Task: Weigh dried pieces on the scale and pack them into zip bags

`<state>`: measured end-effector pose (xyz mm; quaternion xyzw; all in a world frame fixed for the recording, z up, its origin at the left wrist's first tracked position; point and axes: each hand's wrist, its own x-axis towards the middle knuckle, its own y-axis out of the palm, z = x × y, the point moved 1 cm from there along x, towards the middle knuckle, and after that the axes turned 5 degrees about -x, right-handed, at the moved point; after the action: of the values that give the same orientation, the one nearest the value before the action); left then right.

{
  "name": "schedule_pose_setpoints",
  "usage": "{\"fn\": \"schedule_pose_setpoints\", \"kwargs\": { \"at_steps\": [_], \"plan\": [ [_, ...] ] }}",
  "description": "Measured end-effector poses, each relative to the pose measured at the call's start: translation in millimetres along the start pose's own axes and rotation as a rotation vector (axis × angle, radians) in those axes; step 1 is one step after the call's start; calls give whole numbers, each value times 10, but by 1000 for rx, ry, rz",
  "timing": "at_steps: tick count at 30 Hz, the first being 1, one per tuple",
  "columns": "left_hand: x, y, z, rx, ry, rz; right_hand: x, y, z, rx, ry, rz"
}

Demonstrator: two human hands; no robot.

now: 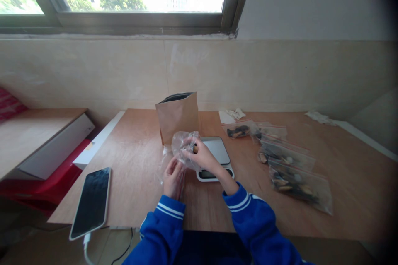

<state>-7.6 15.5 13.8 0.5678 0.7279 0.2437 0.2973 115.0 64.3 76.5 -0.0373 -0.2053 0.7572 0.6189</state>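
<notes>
My left hand (173,177) is closed on a clear plastic bag (179,140), its fingers pinching the film low down. My right hand (203,156) reaches to the bag from the right, its fingers curled. A small brown piece (195,148) shows between that thumb and fingers; whether it lies inside the bag I cannot tell. Under and behind the right wrist is a white kitchen scale (217,149) with a metal top and a display at its front edge. Just beyond the bag stands an open brown paper pouch (178,118), upright.
Several zip bags (295,182) holding dark and tan pieces lie in a row on the right. A phone (91,201) with a white cable rests at the table's left front edge. Crumpled white paper (235,114) lies by the wall, and a red stool (59,178) stands left.
</notes>
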Motion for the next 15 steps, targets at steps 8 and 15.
{"fn": "schedule_pose_setpoints", "kwargs": {
  "at_steps": [8,15],
  "plan": [
    [-8,-40,-3,50,45,-24,-80,12,156,-140,-63,196],
    [-12,-18,-16,14,-16,-23,-59,13,103,-73,-121,131]
  ]
}}
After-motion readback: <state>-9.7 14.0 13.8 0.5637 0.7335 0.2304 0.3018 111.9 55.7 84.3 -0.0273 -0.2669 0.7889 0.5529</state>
